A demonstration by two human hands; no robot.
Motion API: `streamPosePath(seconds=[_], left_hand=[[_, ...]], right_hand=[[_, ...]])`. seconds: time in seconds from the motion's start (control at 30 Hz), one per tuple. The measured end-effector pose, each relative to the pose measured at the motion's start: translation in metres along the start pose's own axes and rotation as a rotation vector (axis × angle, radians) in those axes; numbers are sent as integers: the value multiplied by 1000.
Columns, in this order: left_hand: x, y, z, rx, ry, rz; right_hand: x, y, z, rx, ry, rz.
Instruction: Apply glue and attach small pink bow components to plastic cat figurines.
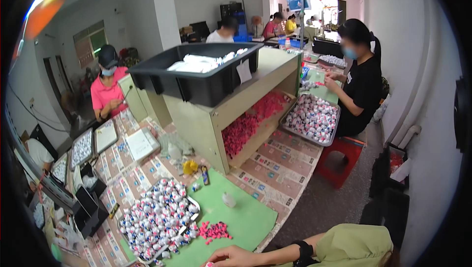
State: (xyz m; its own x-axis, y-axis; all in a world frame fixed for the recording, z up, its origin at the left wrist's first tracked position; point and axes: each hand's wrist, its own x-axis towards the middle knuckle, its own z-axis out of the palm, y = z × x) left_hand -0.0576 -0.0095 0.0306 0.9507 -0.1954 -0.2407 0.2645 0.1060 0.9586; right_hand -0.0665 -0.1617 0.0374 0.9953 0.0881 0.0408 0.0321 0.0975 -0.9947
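right hand (230, 256) pinched around a small pink-and-white piece (210, 264), left hand out of view

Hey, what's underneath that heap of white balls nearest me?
Under the balls is a tray; part of its rim shows at the right, with green mat beyond. The balls cover its floor, so that can't be seen.

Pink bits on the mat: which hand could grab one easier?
Probably the right hand: it's near the pink bits, though apparently pinching a small piece. The left hand isn't in view.
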Motion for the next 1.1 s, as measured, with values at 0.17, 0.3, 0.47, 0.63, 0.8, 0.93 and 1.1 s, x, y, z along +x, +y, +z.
streamPosePath(seconds=[0.17, 0.3, 0.47, 0.63, 0.8, 0.93, 1.1], left_hand=[[-8, 0, -2, 66, -5, 48], [-8, -10, -3, 18, -1, 62], [-7, -2, 7, 19, -1, 74], [-11, -7, -1, -74, -27, 17], [-11, 5, -11, -79, -25, 16], [-11, 8, -15, -99, -19, 67], [-14, 13, -19, -131, 2, -20]], right_hand=[[-10, -4, 6, 0, 30, 21], [-14, 6, 7, 56, 39, 42], [-11, 24, 1, -39, 29, 28], [-11, 20, 6, -78, 12, 68], [-3, 14, 17, 95, 13, 158], [-3, 11, 21, 59, -10, 167], [1, 3, 27, 97, -13, 254]])
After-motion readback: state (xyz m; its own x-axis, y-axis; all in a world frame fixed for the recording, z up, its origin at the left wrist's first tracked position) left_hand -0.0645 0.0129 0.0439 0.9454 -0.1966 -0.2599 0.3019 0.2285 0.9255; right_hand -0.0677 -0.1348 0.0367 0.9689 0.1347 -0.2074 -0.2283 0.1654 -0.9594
